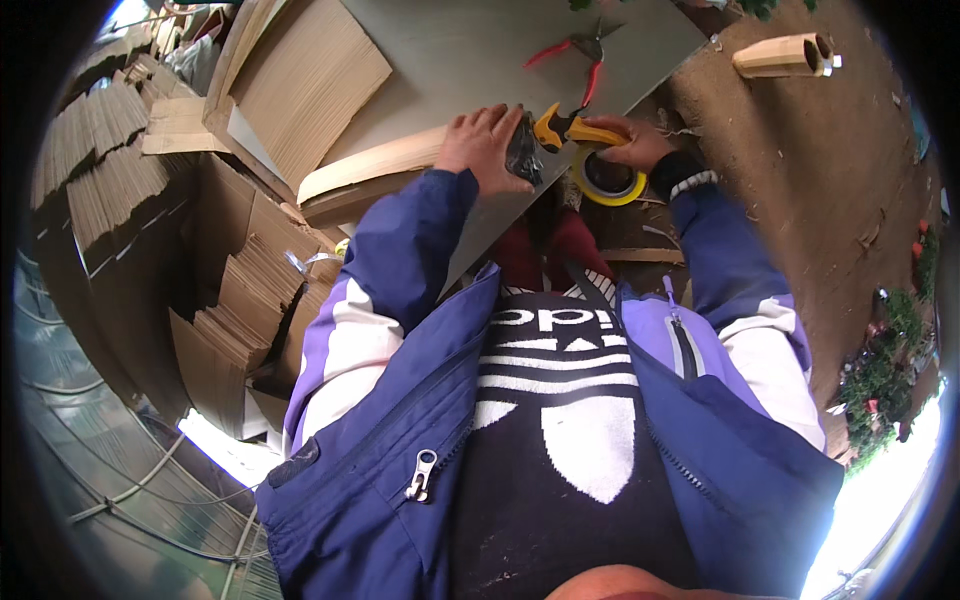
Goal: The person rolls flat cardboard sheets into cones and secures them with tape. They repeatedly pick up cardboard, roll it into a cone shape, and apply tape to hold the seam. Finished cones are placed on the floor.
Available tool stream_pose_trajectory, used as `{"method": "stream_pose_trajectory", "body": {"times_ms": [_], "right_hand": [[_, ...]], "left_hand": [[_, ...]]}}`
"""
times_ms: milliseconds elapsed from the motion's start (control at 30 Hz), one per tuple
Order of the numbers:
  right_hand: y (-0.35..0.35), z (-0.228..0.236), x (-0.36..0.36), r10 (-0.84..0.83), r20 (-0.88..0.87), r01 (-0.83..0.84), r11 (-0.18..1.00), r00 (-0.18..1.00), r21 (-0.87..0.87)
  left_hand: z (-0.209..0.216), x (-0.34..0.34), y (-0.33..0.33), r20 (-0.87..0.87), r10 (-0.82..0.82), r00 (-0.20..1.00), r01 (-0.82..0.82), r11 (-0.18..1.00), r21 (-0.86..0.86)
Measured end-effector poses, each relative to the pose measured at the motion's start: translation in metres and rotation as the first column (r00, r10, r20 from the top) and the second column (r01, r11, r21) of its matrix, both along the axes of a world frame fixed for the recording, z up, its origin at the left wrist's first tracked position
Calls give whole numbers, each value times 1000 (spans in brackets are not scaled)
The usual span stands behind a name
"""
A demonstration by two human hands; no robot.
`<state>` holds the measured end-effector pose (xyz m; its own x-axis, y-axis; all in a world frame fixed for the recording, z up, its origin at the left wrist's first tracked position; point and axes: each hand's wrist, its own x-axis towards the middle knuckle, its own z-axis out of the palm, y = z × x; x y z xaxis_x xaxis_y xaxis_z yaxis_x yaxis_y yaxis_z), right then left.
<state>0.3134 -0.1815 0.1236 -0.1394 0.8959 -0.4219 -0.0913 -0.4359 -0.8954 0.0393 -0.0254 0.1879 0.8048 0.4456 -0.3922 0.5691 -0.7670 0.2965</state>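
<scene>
As left grip spans dark bundle, right grip narrow around yellow cutters, yellow roll alongside

The person's left grip covers one side of a shiny black bundle, its contents impossible to make out. Fingers of the right grip hide the handle ends of a yellow-handled hand tool and the top of a round yellow tape roll. The smooth grey counter runs past the upper edge, which also crops green foliage. At left, brown cardboard stacks fade into the dark rim; at right, the green garland's red ornaments are too small to identify.
</scene>
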Motion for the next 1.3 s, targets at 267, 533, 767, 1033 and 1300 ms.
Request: {"method": "stream_pose_trajectory", "body": {"times_ms": [267, 533, 767, 1033, 1300], "right_hand": [[-185, 47, -43, -59, -194, -9, 943, 979, -332], [-28, -2, -150, 196, -186, -214, 973, 963, -85], [-3, 17, -151, 320, 164, -327, 945, 933, 17], [71, 32, -275, 413, -74, -403, 907, 908, 125], [23, 22, -221, 423, -156, -444, 884, 892, -143]], "left_hand": [[12, 20, 9, -22, 48, 999, -50, 995, -81], [-10, 11, 26, 26, 47, 999, -42, 987, -155], [-32, 10, 85, 96, -18, 995, 51, 931, -362], [-31, -2, 68, 48, 132, 990, -109, 937, -332], [-18, -7, 47, 354, -169, 920, 94, 971, 220]]}}
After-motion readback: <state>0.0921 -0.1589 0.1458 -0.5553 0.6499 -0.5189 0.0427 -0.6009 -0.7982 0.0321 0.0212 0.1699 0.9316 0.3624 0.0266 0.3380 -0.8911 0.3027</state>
